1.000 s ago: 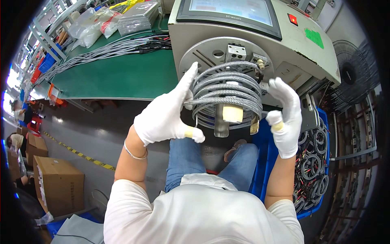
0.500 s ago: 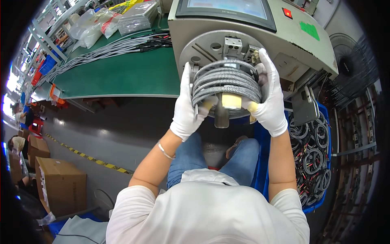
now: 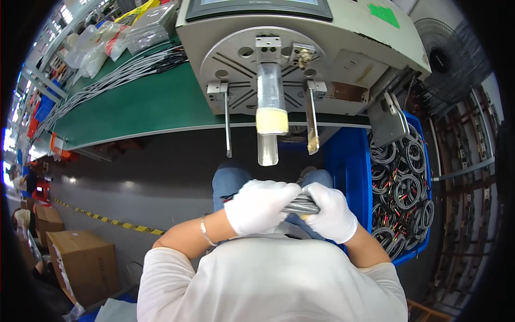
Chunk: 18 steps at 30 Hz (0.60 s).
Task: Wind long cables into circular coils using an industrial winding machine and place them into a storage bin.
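A coil of grey braided cable point(image 3: 301, 204) is gripped between my two white-gloved hands, close to my body and above my lap. My left hand point(image 3: 262, 205) wraps its left part, and my right hand point(image 3: 330, 212) closes round its right part; most of the coil is hidden by the gloves. Beyond them stands the winding machine, its round slotted metal disc point(image 3: 241, 51) facing me. Out of the disc stick a thick post with a yellow-taped end point(image 3: 272, 121) and two thin metal prongs, the left prong point(image 3: 228, 126) and the right prong point(image 3: 311, 121), with no cable around them.
A blue bin point(image 3: 348, 166) holding several coiled cables point(image 3: 407, 190) stands at the right, below a metal bracket point(image 3: 387, 126). Straight grey cables point(image 3: 115, 80) lie on the green table point(image 3: 145, 107). Further out are a black fan point(image 3: 441, 59) and a cardboard box point(image 3: 88, 263).
The cable coil has come off the machine's post and prongs. Both hands have drawn it down toward my body and squeezed it together. The view has shifted slightly.
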Motion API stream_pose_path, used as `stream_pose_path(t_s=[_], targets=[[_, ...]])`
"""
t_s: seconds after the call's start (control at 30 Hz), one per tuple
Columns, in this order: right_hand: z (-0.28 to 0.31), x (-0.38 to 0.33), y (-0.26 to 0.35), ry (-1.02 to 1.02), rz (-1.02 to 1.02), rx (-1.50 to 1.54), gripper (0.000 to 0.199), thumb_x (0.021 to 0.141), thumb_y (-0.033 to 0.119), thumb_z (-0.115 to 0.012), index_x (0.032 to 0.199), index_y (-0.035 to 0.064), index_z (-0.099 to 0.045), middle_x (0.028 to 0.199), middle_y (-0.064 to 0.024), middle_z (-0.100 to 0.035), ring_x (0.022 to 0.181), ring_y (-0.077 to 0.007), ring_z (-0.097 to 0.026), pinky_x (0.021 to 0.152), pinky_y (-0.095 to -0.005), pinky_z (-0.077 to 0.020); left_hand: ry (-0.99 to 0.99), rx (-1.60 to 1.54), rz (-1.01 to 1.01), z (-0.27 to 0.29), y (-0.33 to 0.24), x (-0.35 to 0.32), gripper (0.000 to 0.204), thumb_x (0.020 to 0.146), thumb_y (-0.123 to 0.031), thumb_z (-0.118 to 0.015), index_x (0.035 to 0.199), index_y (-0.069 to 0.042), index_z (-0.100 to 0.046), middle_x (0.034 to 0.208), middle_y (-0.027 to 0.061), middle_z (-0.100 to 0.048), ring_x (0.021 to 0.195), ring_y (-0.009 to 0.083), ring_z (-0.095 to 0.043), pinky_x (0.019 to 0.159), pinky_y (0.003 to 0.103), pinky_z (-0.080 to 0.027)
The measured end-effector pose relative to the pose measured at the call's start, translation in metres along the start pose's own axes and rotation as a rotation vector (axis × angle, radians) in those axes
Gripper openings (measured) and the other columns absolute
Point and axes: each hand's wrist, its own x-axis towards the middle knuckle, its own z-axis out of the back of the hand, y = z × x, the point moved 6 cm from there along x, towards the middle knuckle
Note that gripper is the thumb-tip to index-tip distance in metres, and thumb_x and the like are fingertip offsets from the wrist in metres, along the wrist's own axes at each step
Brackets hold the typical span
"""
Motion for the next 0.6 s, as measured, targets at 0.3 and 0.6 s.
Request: stream_pose_path(t_s=[0.3,0.6], targets=[[0.078,0.006,-0.064,-0.244,-0.285,0.129,0.013,0.073,-0.009,-0.060,0.079,0.0010,-0.054,0.072,-0.0044,-0.059,0.070,-0.0099,-0.057,0.063,-0.0248,-0.0452,0.398,-1.020,0.433,-0.059,0.006,0.057,0.021,0.085,-0.020,-0.069,0.090,-0.001,-0.061,0.069,0.0033,-0.060,0.054,0.0092,-0.057,0.049,0.025,-0.049],[0.069,-0.009,-0.067,0.027,-0.641,0.577,0.021,0.080,0.014,-0.073,0.090,0.0006,-0.060,0.073,0.0002,-0.055,0.066,-0.0062,-0.048,0.062,-0.0237,-0.0430,-0.220,-0.479,0.149,-0.050,0.035,0.107,0.005,0.076,0.001,-0.064,0.076,-0.001,-0.059,0.062,0.0069,-0.058,0.059,0.0060,-0.048,0.055,0.026,-0.044]])
